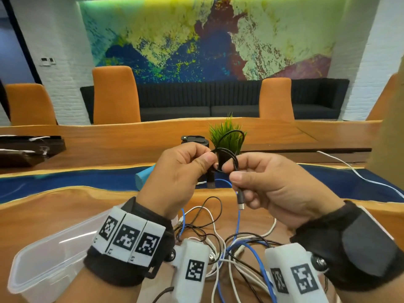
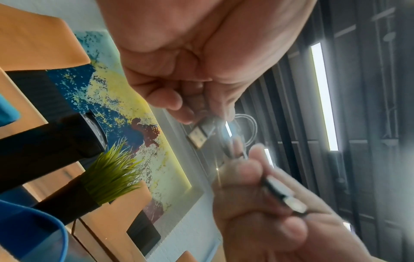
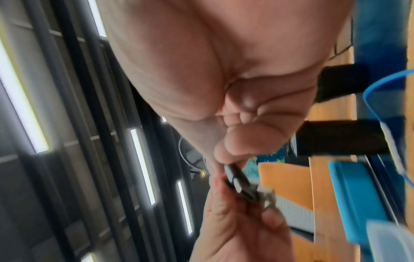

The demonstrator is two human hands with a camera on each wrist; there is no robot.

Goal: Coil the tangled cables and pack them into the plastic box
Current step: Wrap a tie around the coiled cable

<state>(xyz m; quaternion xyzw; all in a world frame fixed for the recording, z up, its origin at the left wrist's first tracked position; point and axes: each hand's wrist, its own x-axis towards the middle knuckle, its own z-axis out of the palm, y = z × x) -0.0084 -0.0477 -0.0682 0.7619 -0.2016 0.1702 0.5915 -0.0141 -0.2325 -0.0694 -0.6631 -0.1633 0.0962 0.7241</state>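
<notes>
Coiling, head view: a short black cable is held above the worktop between both hands; a loop stands up over the fingers.
Left hand, head view: the left hand is curled, with thumb and forefinger pinching the gathered turns of the black cable.
Right hand, head view: the right hand is closed on the free end, and a small plug hangs below its fingers.
Box, head view: the plastic box lies open and apparently unfilled at lower left, beside the left wrist.
Pile, head view: tangled cables, white, blue and black, lie on the worktop under the wrists, not yet coiled.
Left wrist view: a flat USB plug is seen projecting from the pinch of the left hand; the loop behind it is washed out by glare.
Right wrist view: blurred; only a dark plug at the fingertips can be told.
Advice: the turns are best kept equal and pinched firmly while the tail is wrapped round them, so that the coil does not spring open.
</notes>
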